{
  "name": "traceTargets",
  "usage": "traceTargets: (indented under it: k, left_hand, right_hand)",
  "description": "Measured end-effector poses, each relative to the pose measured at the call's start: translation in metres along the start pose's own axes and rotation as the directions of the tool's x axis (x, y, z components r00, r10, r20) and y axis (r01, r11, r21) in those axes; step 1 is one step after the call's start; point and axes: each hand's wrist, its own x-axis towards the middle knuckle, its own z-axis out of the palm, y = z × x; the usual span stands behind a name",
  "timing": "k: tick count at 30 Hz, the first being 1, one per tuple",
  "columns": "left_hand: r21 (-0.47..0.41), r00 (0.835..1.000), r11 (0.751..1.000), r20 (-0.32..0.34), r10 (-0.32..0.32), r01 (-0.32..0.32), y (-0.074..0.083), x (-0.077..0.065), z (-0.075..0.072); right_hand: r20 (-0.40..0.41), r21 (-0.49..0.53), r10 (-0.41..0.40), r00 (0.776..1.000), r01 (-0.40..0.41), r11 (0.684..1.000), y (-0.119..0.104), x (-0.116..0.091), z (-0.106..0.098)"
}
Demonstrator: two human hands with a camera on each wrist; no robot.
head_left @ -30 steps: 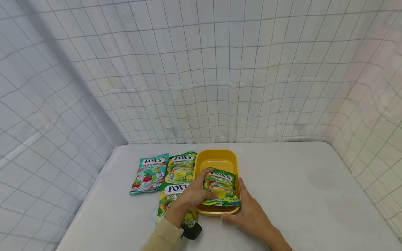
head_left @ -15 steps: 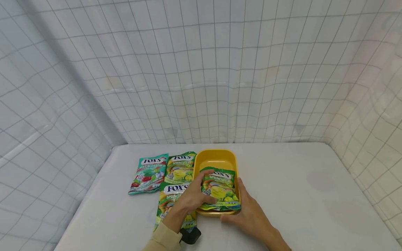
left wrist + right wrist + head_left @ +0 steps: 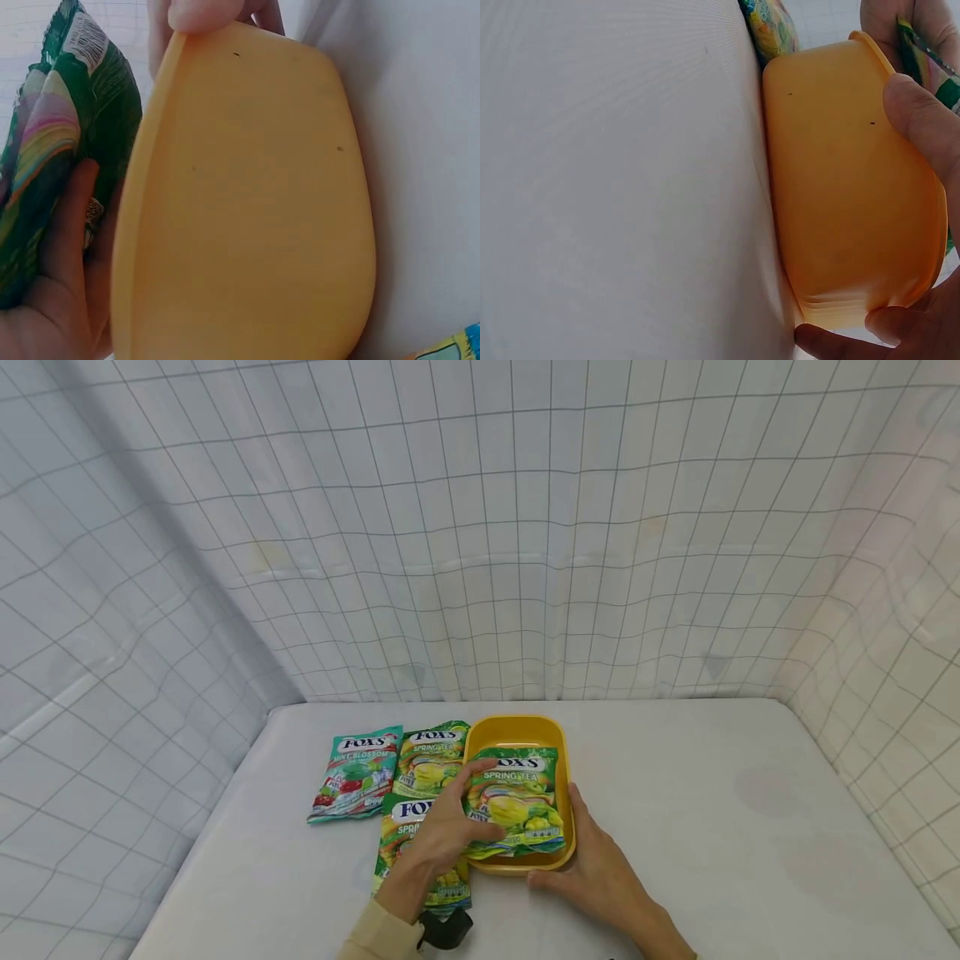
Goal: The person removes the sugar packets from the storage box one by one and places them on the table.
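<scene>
My left hand point(image 3: 444, 833) grips the left side of a green Fox's Spring Tea candy bag point(image 3: 519, 802), its thumb across the lower front. The bag is over the yellow plastic tub point(image 3: 517, 732) and overlaps its left rim in the head view. With thumb at the near rim and fingers along the right wall, my right hand point(image 3: 600, 872) holds the tub. The left wrist view has the tub's outer wall point(image 3: 247, 180), the raised bag point(image 3: 82, 97) beside it. In the right wrist view the tub stands on the white surface, the right thumb point(image 3: 919, 112) against its rim.
Left of the tub lie a teal Fox's Mint Blossom bag point(image 3: 358, 774) and two more green Spring Tea bags, one behind point(image 3: 430, 762) and one nearer point(image 3: 397, 839), partly under the left forearm. White gridded fabric walls point(image 3: 517, 568) enclose the white tabletop point(image 3: 712, 827).
The left hand has drawn the candy bag up and leftward from lower in the tub, so more of its front shows and it crosses the left rim. The right hand and tub have barely moved.
</scene>
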Motion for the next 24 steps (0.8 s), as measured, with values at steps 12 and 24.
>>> traceTargets:
  k: [12, 24]
  left_hand:
    - [-0.208, 0.997, 0.978, 0.077, 0.031, -0.014, 0.012, -0.012, -0.011]
    - [-0.230, 0.995, 0.970, 0.044, 0.091, -0.079, 0.016, -0.021, -0.024]
  right_hand:
    - [-0.005, -0.007, 0.004, 1.000, -0.004, 1.000, -0.001, 0.001, 0.000]
    - [-0.006, -0.010, 0.015, 1.000, -0.015, 1.000, -0.001, 0.002, 0.000]
